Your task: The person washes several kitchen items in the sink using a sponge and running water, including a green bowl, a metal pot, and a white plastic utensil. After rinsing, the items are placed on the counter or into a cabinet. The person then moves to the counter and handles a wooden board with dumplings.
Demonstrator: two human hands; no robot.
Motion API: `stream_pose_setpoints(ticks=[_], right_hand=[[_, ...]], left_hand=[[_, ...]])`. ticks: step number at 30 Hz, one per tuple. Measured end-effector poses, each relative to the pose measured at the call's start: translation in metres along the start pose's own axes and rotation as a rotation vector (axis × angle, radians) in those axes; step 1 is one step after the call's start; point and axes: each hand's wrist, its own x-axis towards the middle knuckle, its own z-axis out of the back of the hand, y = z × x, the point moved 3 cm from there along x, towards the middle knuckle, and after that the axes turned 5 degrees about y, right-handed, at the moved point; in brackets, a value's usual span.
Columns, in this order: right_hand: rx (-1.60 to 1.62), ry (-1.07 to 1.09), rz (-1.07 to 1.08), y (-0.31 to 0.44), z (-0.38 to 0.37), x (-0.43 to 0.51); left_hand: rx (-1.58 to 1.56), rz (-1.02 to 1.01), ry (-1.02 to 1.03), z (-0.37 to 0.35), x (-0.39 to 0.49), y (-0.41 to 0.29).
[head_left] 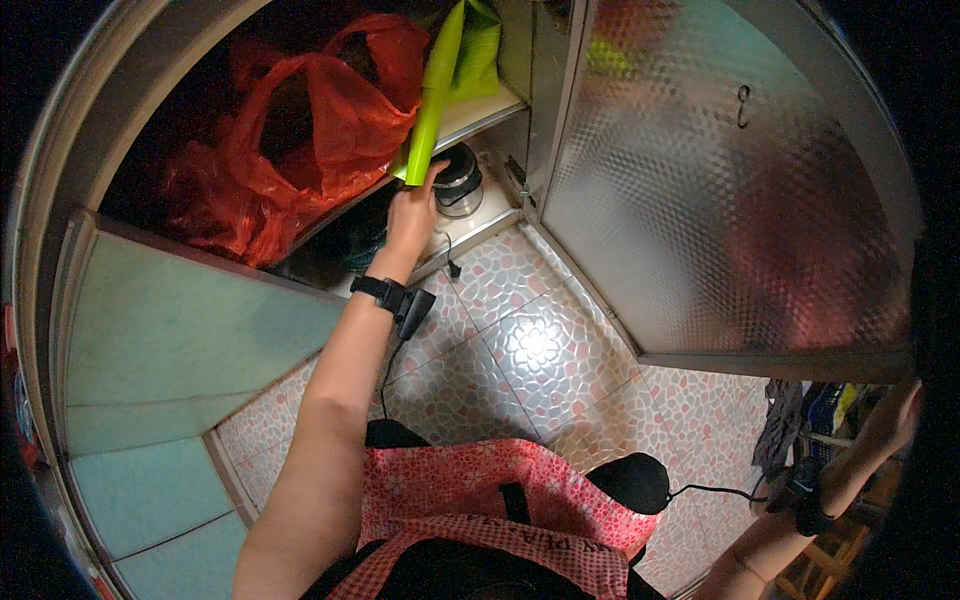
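Observation:
My left hand (412, 214) reaches into a low cabinet, at the lower end of a bright green sheet or packet (436, 97) that hangs over the shelf edge. Whether its fingers hold the green piece or only touch it cannot be told. Just right of the fingers, a lidded clear container with a black band (459, 184) stands on the lower shelf. Red plastic bags (322, 127) lie left of the hand on the upper shelf. My right hand (904, 416) is at the far right, by the lower outer corner of an open textured-glass door (720, 210); its fingers are partly cut off.
A black plug on a cord (454, 268) hangs at the lower shelf's edge. The cabinet shelf edge (484, 127) runs above the container. Pale green panels (187, 330) stand at left. A patterned tile floor (525, 375) lies below. Dark cloth (778, 424) hangs near a rack at right.

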Motion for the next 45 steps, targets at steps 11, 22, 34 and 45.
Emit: stream_pose_setpoints(ticks=[11, 22, 34, 45], right_hand=[[0.038, -0.142, 0.084, -0.008, -0.011, -0.008], [0.101, -0.175, 0.082, -0.010, -0.013, -0.010], [0.116, -0.217, 0.100, -0.013, -0.011, -0.010], [0.072, -0.051, 0.328, 0.069, -0.009, -0.038]], left_hand=[[-0.803, 0.054, 0.004, -0.014, 0.027, 0.042], [-0.062, 0.128, 0.003, -0.018, 0.017, 0.068], [-0.124, 0.335, 0.068, -0.041, 0.027, 0.136], [-0.112, 0.411, 0.133, -0.044, 0.023, 0.129]])
